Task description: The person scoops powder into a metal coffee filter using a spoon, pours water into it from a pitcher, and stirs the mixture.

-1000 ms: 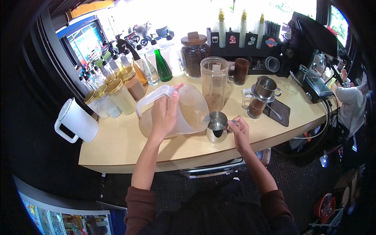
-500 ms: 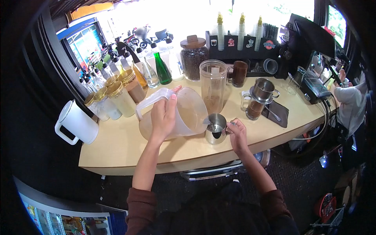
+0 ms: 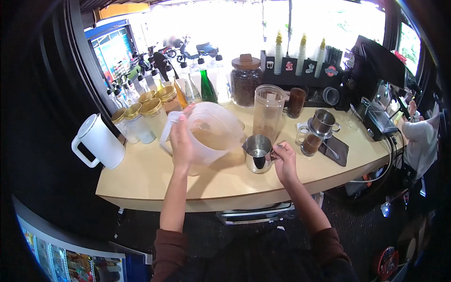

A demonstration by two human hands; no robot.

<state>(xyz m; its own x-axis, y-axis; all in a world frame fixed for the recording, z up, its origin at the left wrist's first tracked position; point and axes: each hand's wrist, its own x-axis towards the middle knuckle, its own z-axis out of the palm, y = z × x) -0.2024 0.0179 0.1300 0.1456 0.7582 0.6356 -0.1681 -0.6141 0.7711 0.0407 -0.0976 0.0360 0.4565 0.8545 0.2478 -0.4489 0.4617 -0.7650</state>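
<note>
My left hand (image 3: 181, 141) is closed on the handle side of a large translucent plastic pitcher (image 3: 213, 129), which leans to the right with some pale brown liquid inside. Just right of its spout stands a small steel jug (image 3: 259, 157) on the wooden counter (image 3: 136, 181). The fingers of my right hand (image 3: 285, 157) pinch the jug's handle. Behind the jug is a tall clear container (image 3: 268, 113). To the right, a metal drip filter (image 3: 323, 121) sits on a glass mug (image 3: 311, 143) with brown contents.
A white kettle (image 3: 101, 143) and gold-lidded jars (image 3: 152, 110) stand at the left, bottles (image 3: 207, 84) behind them. Further back are a bean jar (image 3: 246, 84) and a cup holder (image 3: 300, 77). A spoon lies on a dark cloth (image 3: 339, 151). A person (image 3: 420, 134) is at the far right.
The pitcher has tipped back toward upright, and its spout has lifted off the steel jug's rim. My left hand has shifted left with it. The camera view has moved slightly.
</note>
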